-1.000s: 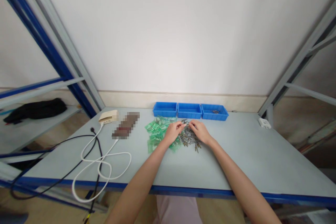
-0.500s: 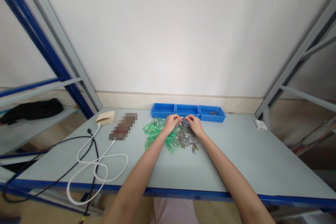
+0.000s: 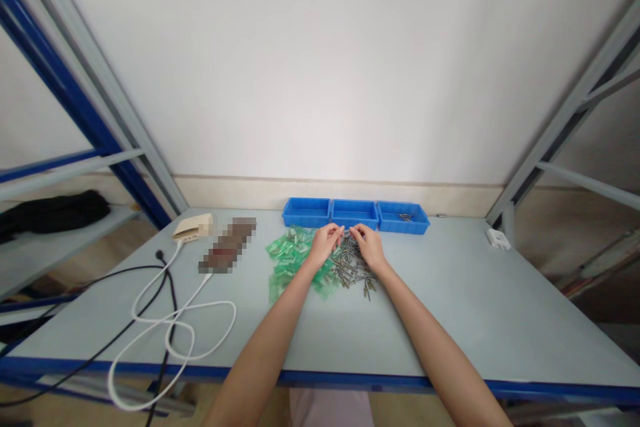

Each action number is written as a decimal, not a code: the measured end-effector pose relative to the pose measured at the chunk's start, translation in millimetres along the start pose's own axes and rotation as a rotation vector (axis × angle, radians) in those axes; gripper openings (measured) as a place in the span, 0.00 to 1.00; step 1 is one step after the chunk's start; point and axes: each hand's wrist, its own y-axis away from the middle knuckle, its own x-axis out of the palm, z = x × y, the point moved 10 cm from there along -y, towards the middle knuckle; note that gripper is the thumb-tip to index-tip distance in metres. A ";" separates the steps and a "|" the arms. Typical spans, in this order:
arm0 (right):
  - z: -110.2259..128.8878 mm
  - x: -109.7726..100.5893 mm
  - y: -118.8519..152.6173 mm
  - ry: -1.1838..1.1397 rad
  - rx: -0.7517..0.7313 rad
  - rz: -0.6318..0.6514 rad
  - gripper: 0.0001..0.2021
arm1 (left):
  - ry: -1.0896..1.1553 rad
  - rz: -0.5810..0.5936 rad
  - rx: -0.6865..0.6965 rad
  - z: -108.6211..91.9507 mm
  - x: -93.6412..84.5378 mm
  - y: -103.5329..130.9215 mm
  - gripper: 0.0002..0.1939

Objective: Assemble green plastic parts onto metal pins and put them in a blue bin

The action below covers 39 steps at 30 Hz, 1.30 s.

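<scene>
Close together over a pile of small metal fasteners, my two hands meet just in front of the blue bins. My left hand has thumb and fingers pinched; what lies between the tips is too small to make out. Opposite it, my right hand is also pinched, its fingertips near those of the left. Whatever it holds cannot be told. Green plastic bags with small pieces in them lie under and beside my left hand.
Three joined blue bins stand along the wall; the right one holds several metal pieces. At left are a beige box, a pixelated object, a white cable and a black cable. A white adapter sits far right.
The view has shifted slightly. Both hands stay pinched over the pile, with a little more space between their fingertips; the small blue bit seen between them earlier no longer shows.
</scene>
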 end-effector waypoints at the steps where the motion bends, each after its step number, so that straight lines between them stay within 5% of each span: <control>1: -1.2 -0.4 -0.2 -0.043 -0.008 0.002 0.14 | 0.008 0.008 0.002 0.6 0.4 -0.4 0.19; 9: 1.4 -12.0 -4.1 0.033 0.002 0.061 0.19 | -0.037 -0.012 0.041 -9.5 -3.6 5.4 0.24; 16: -27.7 -112.6 -21.2 0.442 0.207 -0.295 0.23 | -0.062 -0.032 0.015 -1.6 -11.4 3.9 0.24; 19: -27.7 -133.0 -15.5 0.595 0.196 -0.401 0.19 | -0.083 -0.030 0.009 2.4 -11.9 1.5 0.24; 21: -17.7 -112.5 -15.2 0.622 0.085 -0.276 0.17 | -0.091 -0.031 0.000 4.5 -11.5 0.0 0.25; 25: 11.8 -16.6 -1.3 0.554 -0.205 0.294 0.13 | -0.125 -0.041 0.018 3.4 -11.4 -1.2 0.24; 28: 24.4 21.1 9.3 0.593 -0.258 0.418 0.12 | -0.134 -0.034 0.036 1.1 -11.0 0.1 0.24; 33: 32.4 28.9 13.1 0.569 -0.268 0.419 0.11 | -0.135 -0.031 0.036 -1.8 -11.3 2.9 0.23; 39: 20.6 -9.3 -2.8 0.415 -0.141 0.228 0.09 | -0.082 -0.013 0.039 -10.8 -6.7 6.1 0.19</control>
